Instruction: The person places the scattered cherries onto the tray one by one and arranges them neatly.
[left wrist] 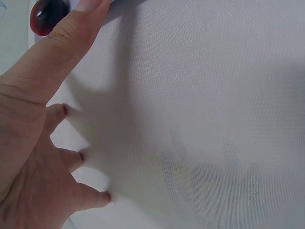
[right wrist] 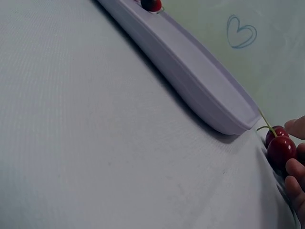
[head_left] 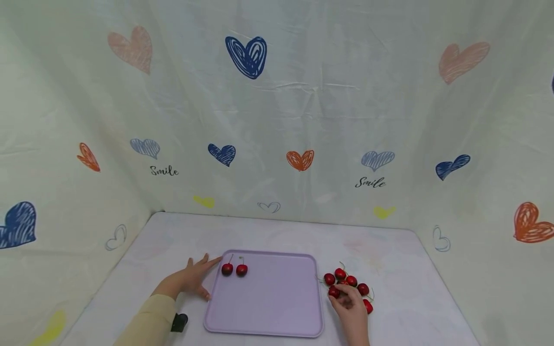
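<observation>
Two red cherries with stems, one at the corner (head_left: 227,269) and one beside it (head_left: 241,270), lie in the upper left of a lilac tray (head_left: 277,307). My left hand (head_left: 194,278) has its fingers spread on the table, index fingertip and thumb right at the tray's left rim. In the left wrist view the thumb (left wrist: 62,47) overlaps part of a dark cherry (left wrist: 46,16). Right of the tray, my right hand (head_left: 351,307) pinches a cherry (head_left: 333,291) between thumb and fingers. That cherry (right wrist: 281,150) shows a long green stem in the right wrist view.
Several more cherries (head_left: 351,280) lie in a loose cluster around my right fingertips, one (head_left: 368,306) beyond the hand's right side. A small black object (head_left: 179,322) lies beside the left sleeve. A heart-printed curtain (head_left: 277,120) stands behind the pale table (head_left: 173,230).
</observation>
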Motion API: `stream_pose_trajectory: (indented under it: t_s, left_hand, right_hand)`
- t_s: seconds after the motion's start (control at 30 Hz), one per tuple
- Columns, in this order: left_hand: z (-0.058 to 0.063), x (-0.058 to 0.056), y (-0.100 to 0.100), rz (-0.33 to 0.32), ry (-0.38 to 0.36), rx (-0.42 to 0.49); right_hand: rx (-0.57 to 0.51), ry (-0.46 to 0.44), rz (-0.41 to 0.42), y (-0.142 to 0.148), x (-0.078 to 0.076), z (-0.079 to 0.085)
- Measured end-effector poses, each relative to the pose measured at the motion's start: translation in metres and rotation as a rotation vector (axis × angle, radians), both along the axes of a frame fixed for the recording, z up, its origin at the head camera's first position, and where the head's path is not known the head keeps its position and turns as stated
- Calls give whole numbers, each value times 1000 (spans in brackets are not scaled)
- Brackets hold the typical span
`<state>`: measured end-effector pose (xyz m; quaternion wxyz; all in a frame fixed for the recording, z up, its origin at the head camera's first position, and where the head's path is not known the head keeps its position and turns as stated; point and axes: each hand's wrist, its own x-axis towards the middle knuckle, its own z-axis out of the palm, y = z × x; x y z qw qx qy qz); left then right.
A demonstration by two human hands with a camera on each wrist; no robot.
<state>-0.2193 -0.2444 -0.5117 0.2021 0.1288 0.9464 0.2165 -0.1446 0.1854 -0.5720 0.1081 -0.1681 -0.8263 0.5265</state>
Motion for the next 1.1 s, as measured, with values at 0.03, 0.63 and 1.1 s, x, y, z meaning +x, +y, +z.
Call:
stream_pose_trajectory:
  t_s: [0.03,0.63,1.1]
  left_hand:
    - [0,0,0,2,-1,0]
    - [4,3,2,12,-5,4]
    - [2,3,1,7,5,-4]
  right_hand:
    - [3,-3,2,0,0,-1]
    - [63,-81,-32,-4,-6,-2]
    - [-63,35,26,-13,-6,5]
